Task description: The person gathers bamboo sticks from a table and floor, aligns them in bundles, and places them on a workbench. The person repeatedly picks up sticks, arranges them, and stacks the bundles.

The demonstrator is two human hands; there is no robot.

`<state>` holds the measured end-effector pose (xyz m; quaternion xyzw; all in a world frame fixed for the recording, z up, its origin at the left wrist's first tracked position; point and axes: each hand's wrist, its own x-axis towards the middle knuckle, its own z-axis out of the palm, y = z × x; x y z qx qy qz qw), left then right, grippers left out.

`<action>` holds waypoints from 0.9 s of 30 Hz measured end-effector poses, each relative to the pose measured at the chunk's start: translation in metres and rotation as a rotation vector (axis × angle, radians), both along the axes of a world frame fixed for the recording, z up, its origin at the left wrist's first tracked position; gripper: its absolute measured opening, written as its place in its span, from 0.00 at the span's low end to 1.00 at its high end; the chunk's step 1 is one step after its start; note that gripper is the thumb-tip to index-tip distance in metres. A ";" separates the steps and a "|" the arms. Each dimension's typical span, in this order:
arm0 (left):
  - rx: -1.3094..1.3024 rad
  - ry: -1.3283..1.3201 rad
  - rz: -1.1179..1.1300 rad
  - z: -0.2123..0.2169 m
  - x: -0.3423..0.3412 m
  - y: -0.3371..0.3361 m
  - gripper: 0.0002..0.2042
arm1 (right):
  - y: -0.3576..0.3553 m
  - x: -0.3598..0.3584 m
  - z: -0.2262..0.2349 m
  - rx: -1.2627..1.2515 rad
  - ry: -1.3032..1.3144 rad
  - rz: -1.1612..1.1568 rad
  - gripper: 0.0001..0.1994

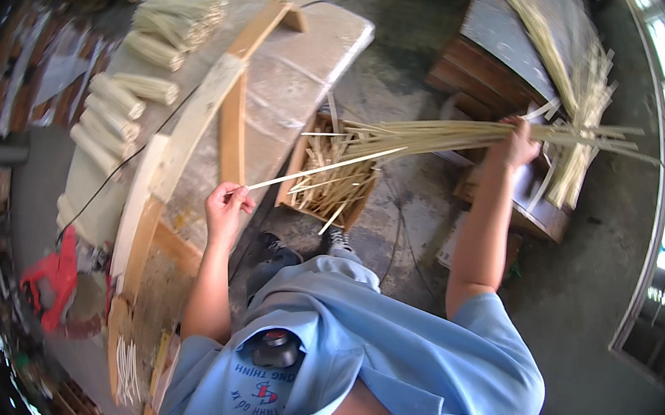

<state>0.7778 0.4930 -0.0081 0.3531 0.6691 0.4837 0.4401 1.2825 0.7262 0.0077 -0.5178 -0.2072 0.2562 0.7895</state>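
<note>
Strips [439, 134] in hands [522, 145]; box [294, 167] holds short pieces [325, 184].

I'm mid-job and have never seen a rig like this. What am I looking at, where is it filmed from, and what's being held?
There is no machine: these are a person's own two bare hands. The single picture comes from a wide fisheye camera on the person's head, looking down, so straight edges bend near the rim.

The left hand pinches one thin pale strip. The right hand, arm stretched out, grips a bundle of long strips. Below the bundle's near end sits a wooden box of loose pieces.

On the table at left lie a wooden frame and several short bundles.
</note>
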 end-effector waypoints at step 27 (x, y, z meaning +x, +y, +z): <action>0.575 -0.195 1.433 0.021 -0.273 -0.372 0.07 | -0.101 -0.214 0.054 0.009 -0.229 0.382 0.07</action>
